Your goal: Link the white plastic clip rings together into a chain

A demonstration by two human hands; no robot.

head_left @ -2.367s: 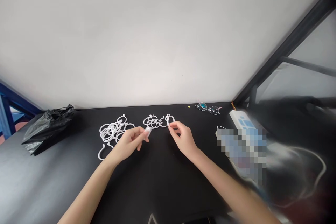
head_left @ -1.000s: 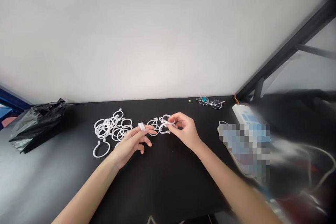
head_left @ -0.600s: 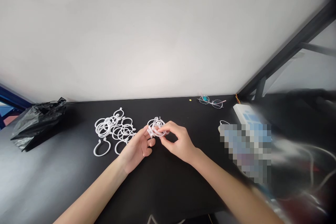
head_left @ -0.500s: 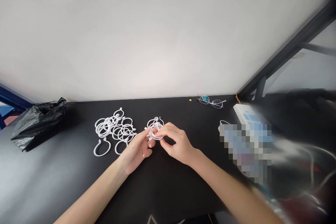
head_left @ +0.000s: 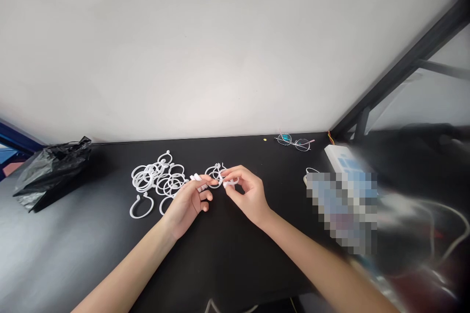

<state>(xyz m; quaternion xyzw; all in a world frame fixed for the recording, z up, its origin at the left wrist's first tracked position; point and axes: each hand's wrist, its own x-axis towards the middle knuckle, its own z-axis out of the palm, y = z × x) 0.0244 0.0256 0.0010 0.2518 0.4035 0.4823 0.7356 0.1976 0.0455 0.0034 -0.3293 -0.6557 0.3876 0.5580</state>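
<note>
White open rings with small knobs at their ends lie in a heap (head_left: 157, 176) on the black table (head_left: 220, 264). Between thumb and fingertips, my right hand (head_left: 247, 190) pinches one white ring (head_left: 235, 182). My left hand (head_left: 189, 205) is half curled, with small white plastic pieces (head_left: 197, 177) between its thumb and fingers; their full shape is hidden. Just beyond both hands lies a smaller group of white rings (head_left: 213, 172), partly covered by the fingertips. One single ring (head_left: 142, 207) rests in front of the heap, left of my left hand.
A black plastic bag (head_left: 55, 171) stands at the left. Eyeglasses (head_left: 293, 142) and a tiny yellow bit (head_left: 265, 140) lie near the wall. At the right are a white box (head_left: 340, 156), a blurred-out item (head_left: 338, 210) and cables (head_left: 455, 244).
My hands have come apart, the left one shifting slightly left with white pieces. A ring in my right hand has moved right, away from the left fingers.
</note>
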